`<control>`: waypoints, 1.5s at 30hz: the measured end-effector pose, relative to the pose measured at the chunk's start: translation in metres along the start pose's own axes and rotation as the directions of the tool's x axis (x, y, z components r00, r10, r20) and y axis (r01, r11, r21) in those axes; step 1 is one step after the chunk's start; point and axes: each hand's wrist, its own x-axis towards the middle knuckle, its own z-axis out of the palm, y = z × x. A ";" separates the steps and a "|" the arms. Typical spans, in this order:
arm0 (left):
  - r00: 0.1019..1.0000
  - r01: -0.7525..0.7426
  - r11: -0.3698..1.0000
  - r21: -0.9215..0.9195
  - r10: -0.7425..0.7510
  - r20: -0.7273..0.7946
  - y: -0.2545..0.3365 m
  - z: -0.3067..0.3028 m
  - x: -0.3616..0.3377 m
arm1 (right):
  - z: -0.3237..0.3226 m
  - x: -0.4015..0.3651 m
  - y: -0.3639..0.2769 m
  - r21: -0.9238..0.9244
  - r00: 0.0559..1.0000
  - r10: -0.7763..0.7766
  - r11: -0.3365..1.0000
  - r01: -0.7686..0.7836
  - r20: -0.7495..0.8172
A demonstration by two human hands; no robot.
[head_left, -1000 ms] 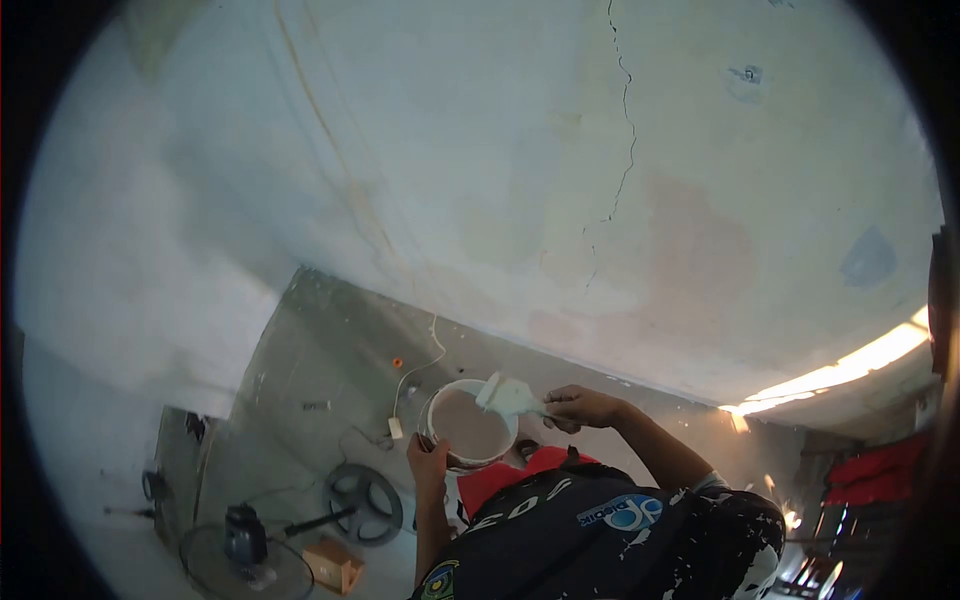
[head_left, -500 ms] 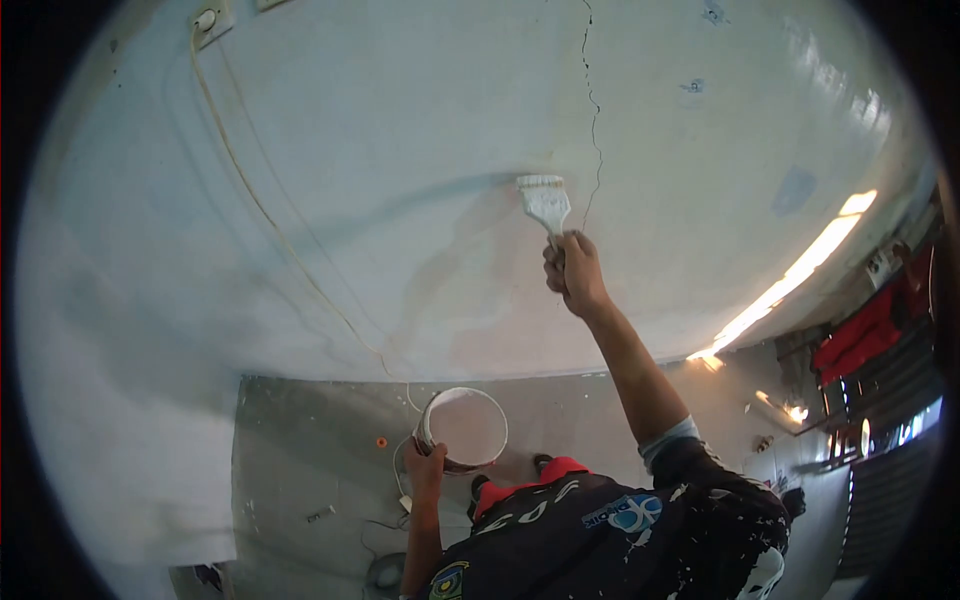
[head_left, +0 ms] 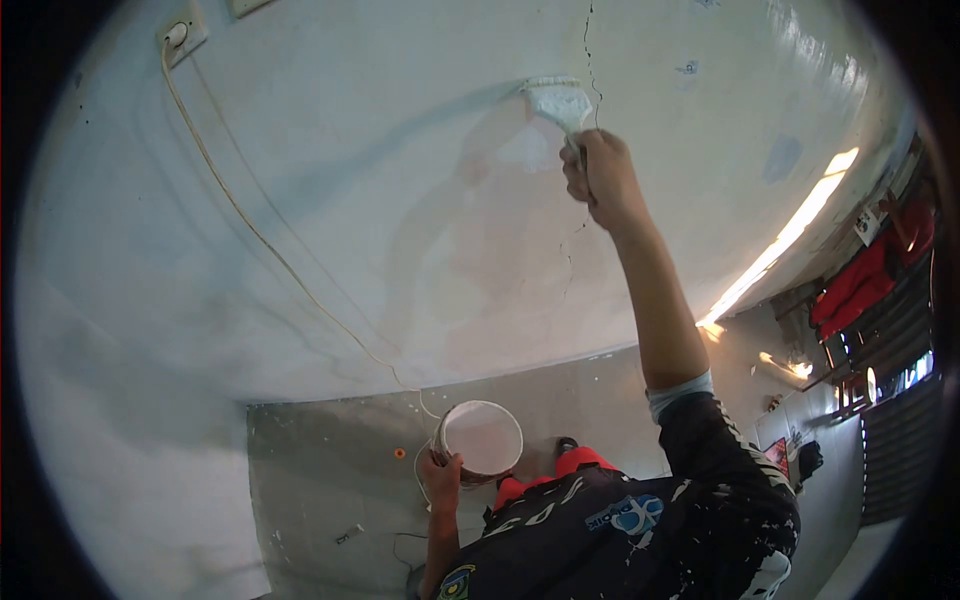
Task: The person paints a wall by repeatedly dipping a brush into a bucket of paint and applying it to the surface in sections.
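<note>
A white, paint-covered paintbrush (head_left: pixel 562 104) is gripped by its handle in my right hand (head_left: pixel 603 178), with its bristles against the pale wall (head_left: pixel 400 250). A thin crack runs down the wall just beside the brush and partly behind my hand. Low in front of my body, my left hand (head_left: pixel 443 478) is closed on the rim of a round bucket (head_left: pixel 520 440). Inside it shows a pale, whitish surface that looks like paint. My left fingers are mostly on the outside, the thumb at the rim.
A cream power cord (head_left: pixel 262 240) hangs from a wall socket (head_left: pixel 186 36) at upper left down to the grey floor (head_left: pixel 320 450). A small orange ring (head_left: pixel 400 453) lies left of the bucket. Red cloth (head_left: pixel 860 285) and corrugated sheeting (head_left: pixel 890 470) stand at the right.
My right hand has moved the brush higher up the wall, and a pale wet-looking patch shows below it. My left hand stays on the bucket; the whole view has shifted slightly.
</note>
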 end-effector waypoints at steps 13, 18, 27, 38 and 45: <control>0.998 -0.036 0.994 -0.103 0.031 -0.047 0.023 0.002 -0.015 | -0.086 -0.067 0.263 0.114 0.886 0.424 0.906 -0.409 -0.187; 0.999 -0.015 0.996 -0.087 0.013 -0.029 0.024 -0.005 -0.015 | -0.063 -0.033 0.162 -0.061 0.921 0.334 0.934 -0.352 -0.203; 1.000 -0.005 0.996 -0.091 0.006 0.019 0.013 -0.006 -0.012 | 0.005 -0.008 -0.029 -0.070 0.988 -0.152 0.986 0.153 0.016; 0.991 0.122 0.992 -0.038 -0.124 -0.052 0.014 -0.011 -0.031 | -0.097 -0.136 0.352 -0.137 0.891 0.408 0.888 -0.438 -0.201; 0.955 0.249 0.967 0.051 -0.237 -0.178 0.020 -0.040 -0.050 | -0.119 -0.145 0.464 -0.134 0.721 0.622 0.721 -0.680 -0.306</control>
